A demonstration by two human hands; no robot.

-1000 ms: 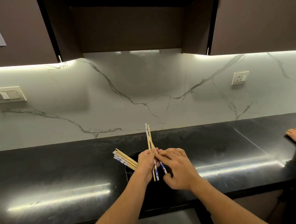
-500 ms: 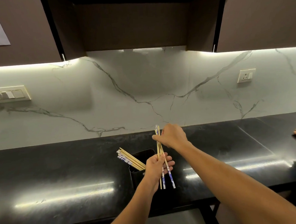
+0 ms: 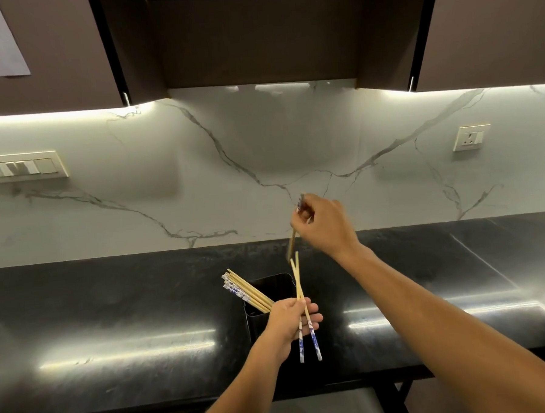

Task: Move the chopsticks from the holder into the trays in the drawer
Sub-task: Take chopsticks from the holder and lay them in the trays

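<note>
The left hand clamps two chopsticks beside the black holder as a collecting grip, while the right hand pinches another (blurred) lifted clear above; the rest lean in the holder.

Black polished counter spans the lower frame, streaked with light reflections. Black holder stands at lower centre on it, with chopsticks leaning out upper left.
</note>
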